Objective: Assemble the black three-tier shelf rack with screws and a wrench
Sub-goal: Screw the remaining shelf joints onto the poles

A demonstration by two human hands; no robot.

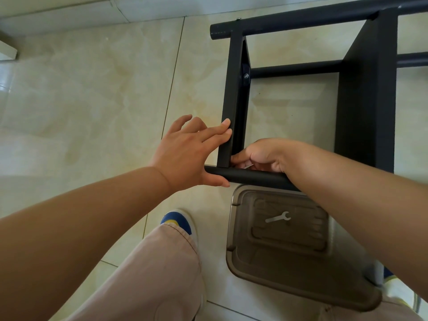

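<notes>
The black shelf rack (361, 107) lies on its side on the tiled floor, its round tubes and flat shelf panels joined. My left hand (185, 151) has straight fingers pressing the outer face of the end shelf panel (231, 100), its thumb under the near round tube (254, 177). My right hand (261, 156) reaches inside the corner where that panel meets the tube, fingers curled and pinching something small and pale that I cannot make out. A small silver wrench (278, 217) lies in the grey tray (296, 283) below the tube.
My knee in beige trousers (148, 274) and a blue and yellow shoe (178, 222) are at the bottom centre. A white ledge (8, 50) juts in at the far left. The wall base runs along the top.
</notes>
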